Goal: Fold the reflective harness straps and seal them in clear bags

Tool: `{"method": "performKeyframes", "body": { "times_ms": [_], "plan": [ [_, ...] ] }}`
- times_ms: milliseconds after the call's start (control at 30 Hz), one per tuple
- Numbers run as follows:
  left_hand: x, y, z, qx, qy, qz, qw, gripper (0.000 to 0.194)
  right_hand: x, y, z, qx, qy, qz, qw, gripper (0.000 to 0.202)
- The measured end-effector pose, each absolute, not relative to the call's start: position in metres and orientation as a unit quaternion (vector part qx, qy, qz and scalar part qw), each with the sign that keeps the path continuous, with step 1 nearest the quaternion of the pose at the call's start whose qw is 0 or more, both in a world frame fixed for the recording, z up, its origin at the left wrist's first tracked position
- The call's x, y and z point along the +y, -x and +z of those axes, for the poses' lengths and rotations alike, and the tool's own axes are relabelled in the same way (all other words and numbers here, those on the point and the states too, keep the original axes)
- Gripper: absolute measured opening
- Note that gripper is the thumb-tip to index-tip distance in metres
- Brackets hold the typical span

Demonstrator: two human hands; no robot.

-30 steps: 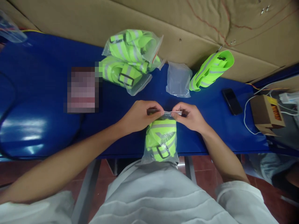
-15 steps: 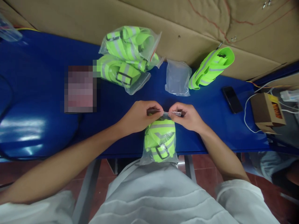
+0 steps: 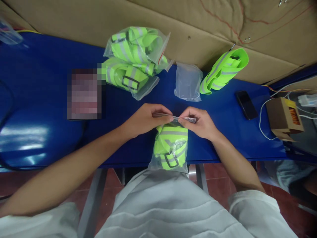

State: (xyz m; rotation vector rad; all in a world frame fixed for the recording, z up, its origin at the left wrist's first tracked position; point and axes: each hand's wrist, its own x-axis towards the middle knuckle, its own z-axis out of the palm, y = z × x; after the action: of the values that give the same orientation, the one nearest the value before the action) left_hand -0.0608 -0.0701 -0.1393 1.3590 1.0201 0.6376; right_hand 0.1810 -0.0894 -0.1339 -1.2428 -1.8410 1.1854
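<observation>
A clear plastic bag with a folded yellow-green reflective strap and a black buckle inside hangs over the front edge of the blue table, against my shirt. My left hand pinches the bag's top edge between thumb and fingers. Close beside it, my right hand pinches the same edge, further right. The bag's top edge runs roughly level between both hands.
Filled strap bags are stacked at the back of the blue table. Right of them lie a flat clear bag, a loose rolled strap, a black phone and a cardboard box. A blurred object lies left.
My left hand has risen slightly on the bag's top edge, and that edge now slopes down a little to the right. The bag has shifted slightly right at its upper part.
</observation>
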Motion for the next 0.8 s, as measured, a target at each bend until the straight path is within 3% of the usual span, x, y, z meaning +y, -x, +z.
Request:
{"method": "performKeyframes", "body": {
  "times_ms": [800],
  "plan": [
    [-0.0773,0.0556,-0.1383,0.448,-0.678,0.316,0.489,0.025,-0.0853,-0.1801,-0.1336,-0.663,0.481,0.487,0.305,0.027]
  ]
}}
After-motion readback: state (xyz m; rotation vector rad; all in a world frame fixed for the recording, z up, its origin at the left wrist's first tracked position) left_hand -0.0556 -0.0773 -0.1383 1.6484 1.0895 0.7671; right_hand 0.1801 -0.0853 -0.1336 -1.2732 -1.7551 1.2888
